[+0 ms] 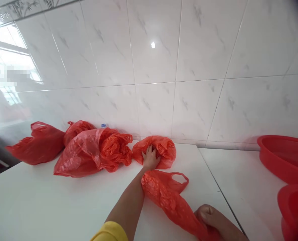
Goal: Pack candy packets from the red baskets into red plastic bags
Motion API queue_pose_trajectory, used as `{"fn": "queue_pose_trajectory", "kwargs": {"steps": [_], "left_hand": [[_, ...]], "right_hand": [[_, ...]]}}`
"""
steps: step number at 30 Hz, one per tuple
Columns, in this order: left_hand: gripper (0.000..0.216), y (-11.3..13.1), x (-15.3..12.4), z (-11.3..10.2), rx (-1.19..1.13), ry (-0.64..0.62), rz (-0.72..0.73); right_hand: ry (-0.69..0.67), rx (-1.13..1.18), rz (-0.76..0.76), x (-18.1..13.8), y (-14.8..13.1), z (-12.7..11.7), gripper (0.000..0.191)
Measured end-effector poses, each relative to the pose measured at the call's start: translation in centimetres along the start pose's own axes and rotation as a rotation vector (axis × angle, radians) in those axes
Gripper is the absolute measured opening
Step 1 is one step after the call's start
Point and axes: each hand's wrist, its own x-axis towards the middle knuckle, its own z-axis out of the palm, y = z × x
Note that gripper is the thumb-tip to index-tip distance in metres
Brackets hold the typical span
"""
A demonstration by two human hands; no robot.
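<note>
My left hand (151, 157) reaches forward to the wall side of the table. Its fingers are spread over the middle of a crumpled red plastic bag (167, 150), touching it. Nearer to me, my right hand (210, 216) is closed on the lower end of another red plastic bag (169, 201). That bag stretches away to the left, bunched lengthwise, and its loop handle lies toward the wall. My left forearm passes beside its far end. The fingers of my right hand are partly hidden; the thumb shows on top.
Several filled red plastic bags (76, 154) stand on the white table (51, 204) at the left. A blue bottle cap (103, 126) shows behind them. Red plastic basins (277, 160) are at the right, past a seam in the tabletop. A tiled wall (154, 107) borders the back.
</note>
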Motion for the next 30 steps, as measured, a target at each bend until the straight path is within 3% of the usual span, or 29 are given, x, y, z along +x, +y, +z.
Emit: {"fn": "queue_pose_trajectory", "kwargs": {"steps": [6,14,16,19,24,30], "left_hand": [[0.043,0.8,0.6,-0.8,0.030,0.181,-0.099],[0.028,1.8,-3.8,-0.9,-0.139,0.323,0.095],[0.027,1.7,-6.0,-1.3,-0.267,0.262,0.148],[0.034,1.6,-9.9,-2.4,-0.521,0.061,0.188],[0.045,2.0,-15.9,-4.2,-0.769,-0.206,0.160],[0.056,3.0,-18.9,-4.1,-0.717,-0.353,0.212]], "right_hand": [[0.081,0.020,-0.105,1.4,-0.8,-0.3,0.046],[0.048,-0.012,-0.173,1.3,-2.3,-0.9,0.041],[0.046,-0.023,-0.200,1.0,-2.6,-1.0,0.039],[0.068,-0.057,-0.242,0.6,-2.8,-0.8,0.030],[0.286,-0.405,-0.328,0.4,-2.6,-0.1,0.034],[0.585,-0.683,-0.436,0.5,-1.1,1.7,0.019]]}}
